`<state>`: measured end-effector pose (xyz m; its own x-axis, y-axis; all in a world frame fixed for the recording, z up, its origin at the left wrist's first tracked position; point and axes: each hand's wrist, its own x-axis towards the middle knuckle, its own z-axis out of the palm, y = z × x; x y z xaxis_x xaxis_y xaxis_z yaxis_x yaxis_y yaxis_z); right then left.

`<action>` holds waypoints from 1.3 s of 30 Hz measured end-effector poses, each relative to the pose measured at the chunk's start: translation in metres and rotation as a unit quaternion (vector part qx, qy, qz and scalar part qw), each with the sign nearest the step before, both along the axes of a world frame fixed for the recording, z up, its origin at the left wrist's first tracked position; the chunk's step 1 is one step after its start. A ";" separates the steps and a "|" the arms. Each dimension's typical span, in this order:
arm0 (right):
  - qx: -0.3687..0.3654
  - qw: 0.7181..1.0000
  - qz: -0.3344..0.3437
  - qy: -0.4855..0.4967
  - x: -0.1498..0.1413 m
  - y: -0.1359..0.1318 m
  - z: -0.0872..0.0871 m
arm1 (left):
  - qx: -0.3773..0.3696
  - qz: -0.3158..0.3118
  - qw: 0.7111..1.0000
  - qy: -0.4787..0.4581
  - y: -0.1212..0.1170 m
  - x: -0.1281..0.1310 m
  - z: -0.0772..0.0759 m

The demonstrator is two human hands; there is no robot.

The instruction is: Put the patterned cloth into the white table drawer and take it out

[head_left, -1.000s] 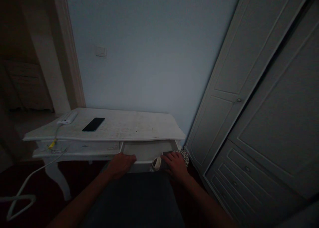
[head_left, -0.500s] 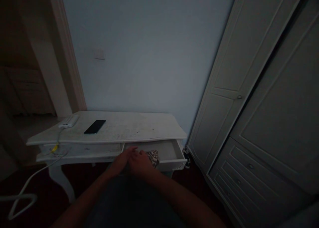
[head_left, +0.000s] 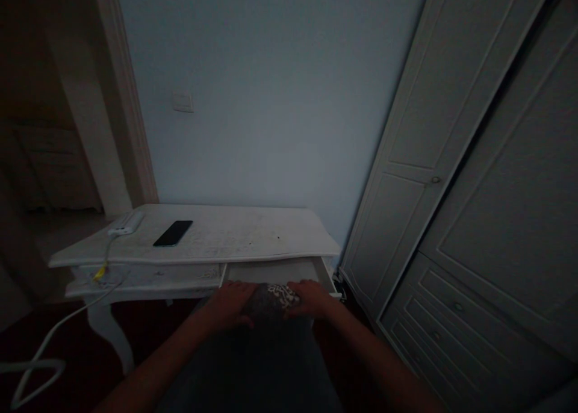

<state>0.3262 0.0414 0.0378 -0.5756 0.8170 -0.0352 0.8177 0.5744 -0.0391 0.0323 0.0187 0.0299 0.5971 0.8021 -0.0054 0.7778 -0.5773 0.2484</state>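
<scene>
The room is dim. A white desk (head_left: 235,235) stands against the wall, and its right drawer (head_left: 275,273) is pulled open. A patterned dark and light cloth (head_left: 275,297) lies at the drawer's front edge. My left hand (head_left: 232,301) grips the cloth's left side with fingers curled. On the cloth's right side, my right hand (head_left: 311,297) is closed. Both forearms reach in from below.
A black phone (head_left: 173,233) and a white power strip (head_left: 125,223) with a trailing cable lie on the desk's left part. A tall grey wardrobe (head_left: 460,208) with drawers fills the right side. A doorway is at the left.
The drawer has been pulled out further. My hands came together at the drawer, then spread apart along the patterned cloth, which now sits between them at the front edge.
</scene>
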 end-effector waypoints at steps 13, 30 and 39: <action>-0.028 0.999 -0.009 0.020 0.011 0.008 -0.020 | 0.050 0.014 0.997 0.051 -0.012 0.044 0.013; -0.016 0.997 0.064 0.033 0.011 0.002 -0.012 | -0.108 0.430 0.765 -0.468 -0.015 -0.101 -0.054; -0.082 0.995 0.063 0.005 0.031 -0.004 -0.001 | -0.263 0.377 0.649 -0.607 -0.054 -0.086 -0.092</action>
